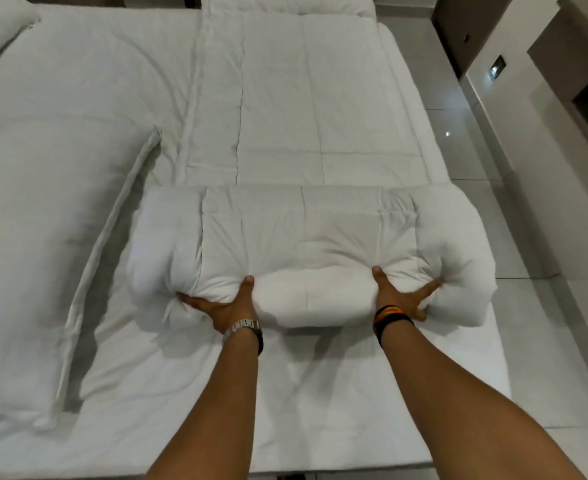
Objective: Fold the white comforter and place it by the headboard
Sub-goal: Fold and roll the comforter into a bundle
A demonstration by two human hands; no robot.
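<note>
1. Both forearms reach forward over the bare bed [320, 393], one to each end of the work.
2. Left hand [223, 306] and right hand [399, 299] press spread fingers [429, 287] into the comforter [306, 244], thumbs on top, clamping its thick folded end, likely to keep the layers from springing apart.
3. Beyond the bundle, the comforter's far part lies flat toward the bed's far end, not yet gathered.
4. A pillow [43, 220] lies just left.

The comforter [306, 237] is matt, puffy quilted cloth — the floor [465, 157] glossy tile, the watch [242, 327] shiny metal.
</note>
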